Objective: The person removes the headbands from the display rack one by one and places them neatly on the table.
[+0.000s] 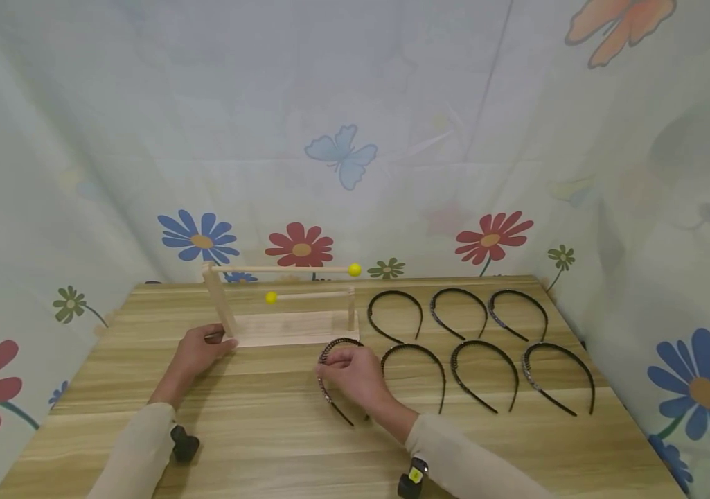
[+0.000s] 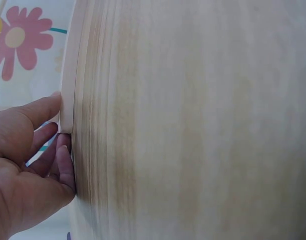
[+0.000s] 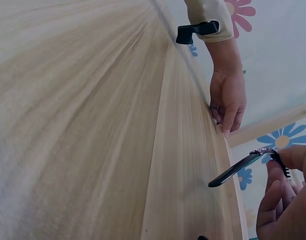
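Observation:
In the head view my right hand [image 1: 357, 378] pinches a black toothed headband [image 1: 334, 403] with a glittery side between thumb and fingers. The right wrist view shows this headband [image 3: 237, 168] tilted over the wood, one arm of it pointing away from the fingertips. A pale wooden stand [image 1: 292, 329] has two rods at different heights, each tipped with a yellow ball. My left hand [image 1: 200, 353] grips the front left corner of its base. Up close, the left thumb and curled fingers [image 2: 65, 165] lie around the end of the base plank [image 2: 68, 75].
Several more black headbands [image 1: 484, 374] lie in two rows on the right of the wood-grain table [image 1: 255, 436]. The lower rod's yellow ball [image 1: 271, 297] points left, the upper rod's yellow ball [image 1: 354, 269] right. A flower-printed curtain [image 1: 392, 208] encloses the back and sides.

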A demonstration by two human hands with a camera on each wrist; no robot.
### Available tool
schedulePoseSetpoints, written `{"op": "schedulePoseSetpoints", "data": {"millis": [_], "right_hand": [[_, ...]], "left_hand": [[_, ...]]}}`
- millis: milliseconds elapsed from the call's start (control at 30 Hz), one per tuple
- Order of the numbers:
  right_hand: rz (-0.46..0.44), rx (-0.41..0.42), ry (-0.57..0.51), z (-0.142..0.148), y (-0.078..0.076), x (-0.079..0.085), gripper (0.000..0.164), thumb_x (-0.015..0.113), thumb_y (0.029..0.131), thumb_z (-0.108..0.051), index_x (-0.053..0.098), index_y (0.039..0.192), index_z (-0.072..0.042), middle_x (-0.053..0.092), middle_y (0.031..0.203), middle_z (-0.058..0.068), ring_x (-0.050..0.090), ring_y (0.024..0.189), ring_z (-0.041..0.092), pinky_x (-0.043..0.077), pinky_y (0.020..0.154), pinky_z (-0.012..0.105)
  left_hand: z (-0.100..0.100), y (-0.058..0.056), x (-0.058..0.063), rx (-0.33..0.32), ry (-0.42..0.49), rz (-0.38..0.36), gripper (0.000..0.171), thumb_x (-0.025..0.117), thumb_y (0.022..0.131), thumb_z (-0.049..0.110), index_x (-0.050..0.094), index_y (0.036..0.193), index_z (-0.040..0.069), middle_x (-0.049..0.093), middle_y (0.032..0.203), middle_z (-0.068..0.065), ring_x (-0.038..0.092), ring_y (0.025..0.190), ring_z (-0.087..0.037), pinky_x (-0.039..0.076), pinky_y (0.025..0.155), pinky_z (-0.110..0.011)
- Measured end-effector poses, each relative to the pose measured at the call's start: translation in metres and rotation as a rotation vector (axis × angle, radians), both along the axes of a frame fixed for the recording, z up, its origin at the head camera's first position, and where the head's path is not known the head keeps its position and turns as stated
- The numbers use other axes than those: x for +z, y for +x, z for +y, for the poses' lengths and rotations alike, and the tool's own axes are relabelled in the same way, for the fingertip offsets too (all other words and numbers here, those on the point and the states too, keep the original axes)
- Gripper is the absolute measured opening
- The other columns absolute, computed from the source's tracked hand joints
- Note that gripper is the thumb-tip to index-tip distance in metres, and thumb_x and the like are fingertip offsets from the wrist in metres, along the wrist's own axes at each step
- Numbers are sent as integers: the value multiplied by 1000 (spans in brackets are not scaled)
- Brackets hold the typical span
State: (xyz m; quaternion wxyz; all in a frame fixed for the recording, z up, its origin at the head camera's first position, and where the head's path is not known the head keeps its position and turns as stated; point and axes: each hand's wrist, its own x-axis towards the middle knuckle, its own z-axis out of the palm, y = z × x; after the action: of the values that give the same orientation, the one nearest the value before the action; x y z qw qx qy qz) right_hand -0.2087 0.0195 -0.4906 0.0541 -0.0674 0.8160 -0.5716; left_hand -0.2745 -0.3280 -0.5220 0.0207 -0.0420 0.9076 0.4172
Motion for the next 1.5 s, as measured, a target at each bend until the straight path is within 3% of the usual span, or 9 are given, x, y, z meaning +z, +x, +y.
{"op": "schedulePoseSetpoints", "data": {"millis": [767, 1500], "right_hand": [[-84, 26, -11, -7, 1, -9, 22, 84, 86, -30, 80, 98, -12, 78, 89, -1, 71, 83, 12, 58, 70, 31], [-94, 66, -30, -6, 0, -17, 22, 83, 88, -26, 79, 101, -9, 78, 89, -1, 71, 82, 12, 59, 73, 30]], "left_hand": [[-1, 1, 0, -4, -17, 18, 62, 75, 96, 28, 54, 141, -10, 60, 136, -32, 62, 121, -44, 58, 93, -49], [5, 2, 2, -9, 12, 11, 60, 74, 96, 24, 53, 141, -11, 58, 138, -32, 60, 124, -45, 56, 97, -50]]}}
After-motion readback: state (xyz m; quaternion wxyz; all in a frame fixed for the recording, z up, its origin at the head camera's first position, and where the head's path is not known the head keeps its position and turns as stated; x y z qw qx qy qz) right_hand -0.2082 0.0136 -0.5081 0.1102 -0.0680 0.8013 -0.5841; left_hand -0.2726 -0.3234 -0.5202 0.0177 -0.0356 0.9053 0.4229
